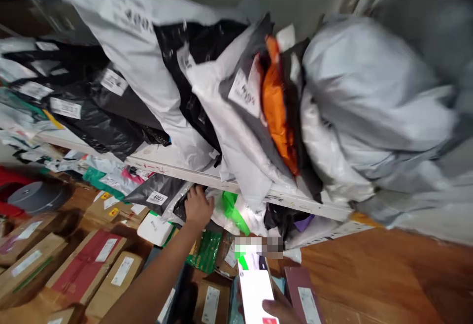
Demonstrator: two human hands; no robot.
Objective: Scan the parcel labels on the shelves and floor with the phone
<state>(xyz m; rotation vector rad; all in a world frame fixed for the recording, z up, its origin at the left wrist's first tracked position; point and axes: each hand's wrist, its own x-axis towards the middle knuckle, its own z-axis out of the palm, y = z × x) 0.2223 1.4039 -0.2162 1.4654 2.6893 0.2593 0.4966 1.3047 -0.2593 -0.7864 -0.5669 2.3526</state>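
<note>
among lower parcels [155, 191], the left hand [199, 208]

Reads 4003 on the label [157, 198] of the lower grey parcel [162, 185]; also, more blurred, 4003 on the large pale bag [142, 63].

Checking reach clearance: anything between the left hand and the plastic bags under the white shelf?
Nothing visible: the left hand is right at the dark plastic bag, though whether it grips is unclear. The white shelf sits just above the fingertips, limiting access from overhead. The smartphone is off to the side.
</note>
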